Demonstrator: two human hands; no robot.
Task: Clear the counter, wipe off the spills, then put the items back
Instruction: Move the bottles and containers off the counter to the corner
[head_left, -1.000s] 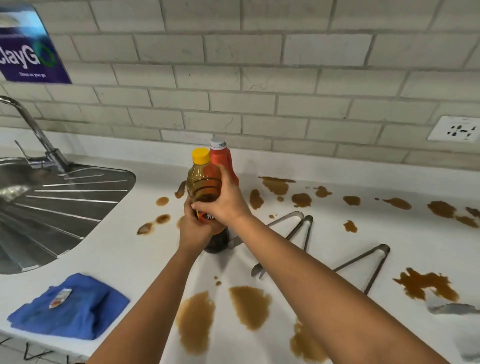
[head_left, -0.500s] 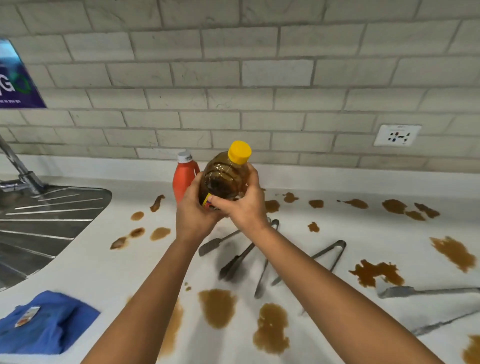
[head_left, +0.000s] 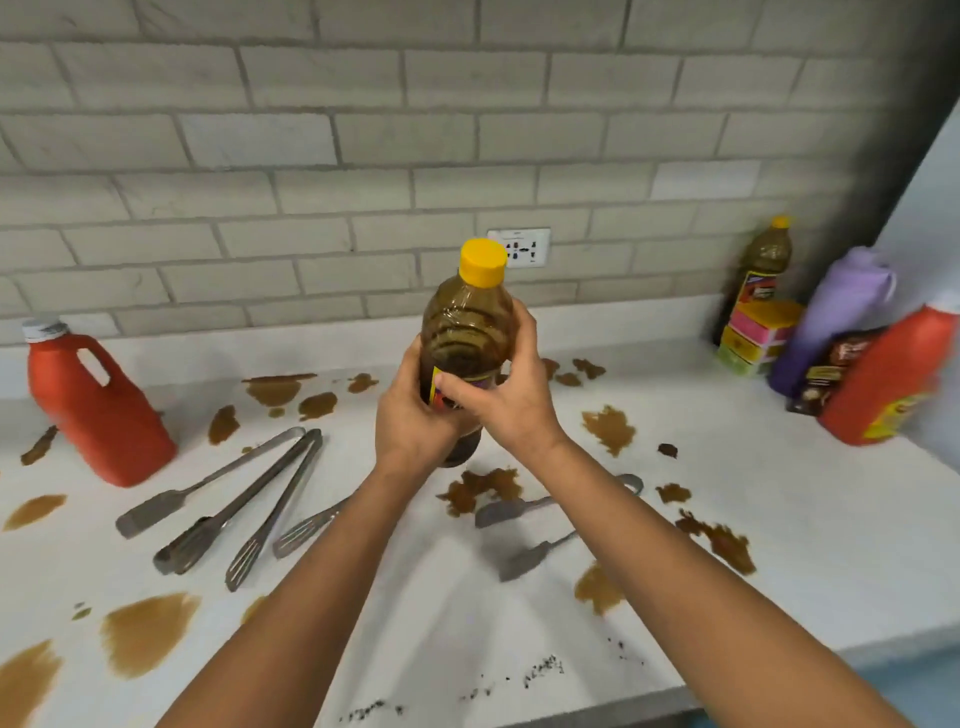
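Along near counter edge (head_left: 779, 545): dark crumbs (head_left: 540, 667), brown spills (head_left: 148, 631). Farther in, steel tongs (head_left: 260, 504) and spatulas (head_left: 524, 506) flat among more stains. Above them, held clear of counter: brown bottle (head_left: 467, 332), yellow cap, upright. Left hand (head_left: 410, 421) wrapped round lower body; right hand (head_left: 506, 400) curled over label, thumb across front. Beyond, at left: red jug (head_left: 98, 410). Far right, by wall: second brown bottle (head_left: 761, 265), purple bottle (head_left: 836, 322), red container (head_left: 893, 379). On tiled wall: socket (head_left: 524, 247).
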